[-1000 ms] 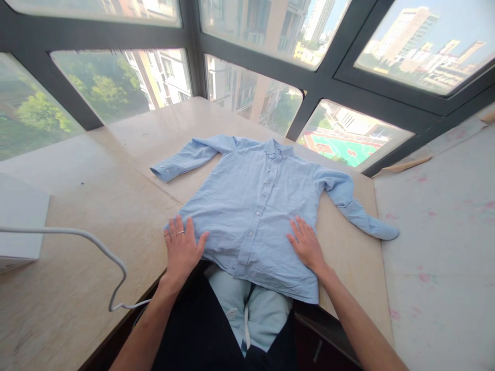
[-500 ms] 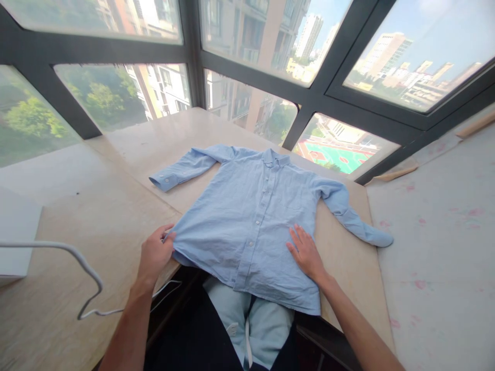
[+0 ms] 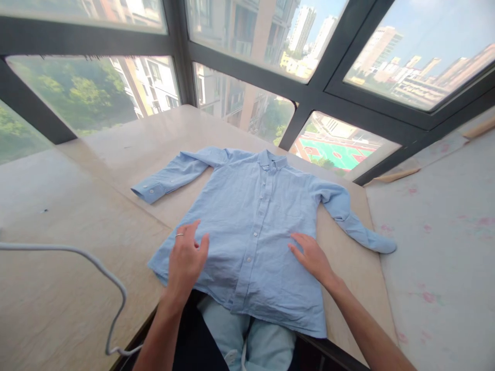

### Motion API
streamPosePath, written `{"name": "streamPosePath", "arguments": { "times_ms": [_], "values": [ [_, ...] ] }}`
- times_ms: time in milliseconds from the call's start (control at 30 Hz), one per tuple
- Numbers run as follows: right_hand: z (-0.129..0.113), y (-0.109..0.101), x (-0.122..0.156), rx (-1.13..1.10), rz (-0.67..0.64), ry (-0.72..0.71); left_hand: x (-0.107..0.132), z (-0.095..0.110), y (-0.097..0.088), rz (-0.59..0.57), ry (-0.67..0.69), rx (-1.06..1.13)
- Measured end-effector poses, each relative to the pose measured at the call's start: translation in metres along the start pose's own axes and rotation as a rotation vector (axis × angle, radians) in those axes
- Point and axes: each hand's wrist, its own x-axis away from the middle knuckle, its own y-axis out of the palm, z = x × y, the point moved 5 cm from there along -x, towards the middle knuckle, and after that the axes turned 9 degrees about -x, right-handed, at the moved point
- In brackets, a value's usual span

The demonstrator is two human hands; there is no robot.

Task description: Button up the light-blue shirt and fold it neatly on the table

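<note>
A light blue button-up shirt [image 3: 255, 216] lies face up on the beige marble counter [image 3: 77, 216], sleeves spread to both sides, its hem hanging over the near edge. My left hand [image 3: 186, 257] rests flat on the shirt's lower left part, fingers apart, a ring on one finger. My right hand [image 3: 312, 256] lies flat on the lower right part of the shirt, fingers stretched out. Neither hand holds anything.
A white cable [image 3: 96, 268] curves across the counter at the left and drops over the edge. Large dark-framed windows [image 3: 309, 98] close off the far side. At the right lies a pale flowered surface [image 3: 444, 247]. Below the counter edge my lap shows.
My left hand let go of the shirt's left hem corner and now lies flat on the cloth further in. The hem corner is pulled out leftward. The right hand stays flat on the shirt.
</note>
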Motion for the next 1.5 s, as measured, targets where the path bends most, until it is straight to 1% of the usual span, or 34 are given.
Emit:
{"name": "streamPosePath", "arguments": {
  "times_ms": [67, 100, 167, 200, 267, 300, 367, 467, 567, 700, 900, 967, 1033, 1167, 1300, 1433, 1500],
  "values": [
    [-0.009, -0.005, -0.021, -0.088, 0.026, -0.005, -0.010, 0.035, 0.031, -0.066, 0.150, 0.114],
    [-0.015, -0.006, -0.032, -0.123, 0.038, -0.033, -0.016, 0.051, 0.047, -0.103, 0.232, 0.138],
    [-0.027, -0.004, -0.055, -0.162, 0.056, -0.128, -0.026, 0.080, 0.081, -0.220, 0.410, 0.137],
    [-0.033, -0.001, -0.066, -0.171, 0.051, -0.183, -0.030, 0.091, 0.096, -0.285, 0.483, 0.127],
    [-0.044, 0.009, -0.087, -0.169, 0.018, -0.280, -0.039, 0.104, 0.120, -0.371, 0.553, 0.099],
    [-0.048, 0.014, -0.096, -0.157, -0.010, -0.315, -0.044, 0.107, 0.128, -0.390, 0.552, 0.086],
    [-0.052, 0.026, -0.113, -0.114, -0.077, -0.348, -0.054, 0.109, 0.138, -0.400, 0.514, 0.082],
    [-0.054, 0.039, -0.130, -0.048, -0.192, -0.333, -0.063, 0.105, 0.143, -0.394, 0.455, 0.156],
    [-0.054, 0.043, -0.138, 0.010, -0.263, -0.323, -0.066, 0.102, 0.143, -0.379, 0.434, 0.220],
    [-0.058, 0.042, -0.140, 0.083, -0.319, -0.378, -0.064, 0.106, 0.142, -0.370, 0.450, 0.141],
    [-0.065, 0.042, -0.138, -0.047, -0.353, -0.507, -0.067, 0.111, 0.145, -0.420, 0.448, 0.041],
    [-0.066, 0.041, -0.138, -0.020, -0.353, -0.522, -0.068, 0.113, 0.147, -0.427, 0.445, 0.029],
    [-0.065, 0.037, -0.138, 0.043, -0.323, -0.543, -0.070, 0.113, 0.147, -0.426, 0.415, 0.028],
    [-0.064, 0.029, -0.135, 0.108, -0.195, -0.639, -0.074, 0.117, 0.144, -0.439, 0.356, 0.035],
    [-0.060, 0.031, -0.126, 0.112, -0.077, -0.726, -0.081, 0.121, 0.144, -0.530, 0.295, 0.052],
    [-0.054, 0.035, -0.120, 0.071, 0.031, -0.736, -0.089, 0.122, 0.145, -0.604, 0.250, 0.118],
    [-0.052, 0.037, -0.120, 0.048, 0.040, -0.728, -0.093, 0.121, 0.147, -0.639, 0.233, 0.163]
  ]
}}
